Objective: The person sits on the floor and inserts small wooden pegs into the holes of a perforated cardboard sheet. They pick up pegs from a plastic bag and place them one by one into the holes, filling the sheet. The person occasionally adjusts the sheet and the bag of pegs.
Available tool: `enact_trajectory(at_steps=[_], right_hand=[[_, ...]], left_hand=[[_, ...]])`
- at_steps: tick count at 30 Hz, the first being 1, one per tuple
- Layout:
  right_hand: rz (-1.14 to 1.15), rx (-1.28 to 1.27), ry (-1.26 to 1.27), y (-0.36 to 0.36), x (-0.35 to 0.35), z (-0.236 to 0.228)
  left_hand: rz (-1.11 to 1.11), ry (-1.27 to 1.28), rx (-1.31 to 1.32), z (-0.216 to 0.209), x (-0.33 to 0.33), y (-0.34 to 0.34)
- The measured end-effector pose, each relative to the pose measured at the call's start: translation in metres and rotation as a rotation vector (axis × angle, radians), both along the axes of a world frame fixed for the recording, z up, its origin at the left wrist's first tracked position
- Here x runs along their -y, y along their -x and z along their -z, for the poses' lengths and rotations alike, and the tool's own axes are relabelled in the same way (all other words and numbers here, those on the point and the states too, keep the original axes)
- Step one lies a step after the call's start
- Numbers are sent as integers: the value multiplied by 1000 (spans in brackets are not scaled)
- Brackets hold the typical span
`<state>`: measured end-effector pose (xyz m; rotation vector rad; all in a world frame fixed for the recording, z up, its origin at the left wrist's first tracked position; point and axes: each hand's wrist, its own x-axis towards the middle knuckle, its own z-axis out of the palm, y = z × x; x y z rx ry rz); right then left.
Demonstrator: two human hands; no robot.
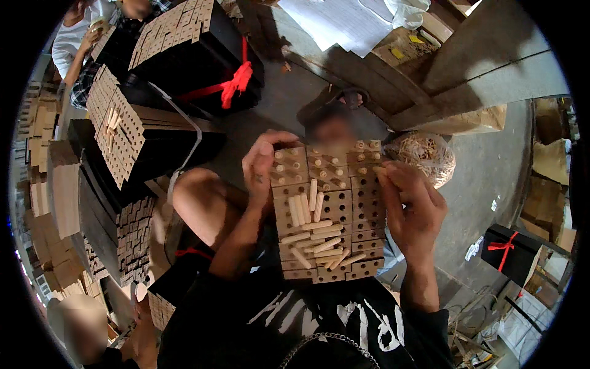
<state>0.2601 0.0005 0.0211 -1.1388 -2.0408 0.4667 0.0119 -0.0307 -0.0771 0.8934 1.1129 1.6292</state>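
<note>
In front of me lies a stack of brown drilled boards [335, 203], set side by side with rows of round holes. Wooden dowels [289, 166] stand upright in the holes of its far rows. Several loose dowels [322, 237] lie scattered over the nearer rows. My left hand [264, 163] is closed around the far left corner of the boards, its fingertips partly hidden. At the right edge, the thumb and fingers of my right hand [415, 200] pinch a dowel beside the filled holes; the fingertips mostly cover it.
A clear bag of dowels [424, 157] sits on the floor beyond my right hand. Black-sided board stacks [227, 74], one tied with red ribbon, stand at the far left. Papers [338, 21] lie on a wooden bench. Other people [86, 43] are at the left.
</note>
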Motion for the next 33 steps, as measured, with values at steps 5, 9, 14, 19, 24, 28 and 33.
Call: enact_trajectory(at_steps=[5,9,14,19,24,28,33], right_hand=[[-50,231,-76,7,-2,-22],[15,345,-19,2,0,-18],[27,346,32,-2,11,-32],[-287,344,350,-15,57,-65],[-412,341,345,-14,69,-53],[-365,388,359,-15,73,-56],[-422,512,320,-12,70,-59]], left_hand=[[-9,-137,-80,-1,-7,1],[-34,-13,-61,-7,-4,-3],[-44,-10,-85,5,0,2],[-53,2,-115,4,-1,4],[-33,-5,-43,0,-1,2],[-26,-29,1,12,-2,2],[-55,-32,-114,7,-3,4]])
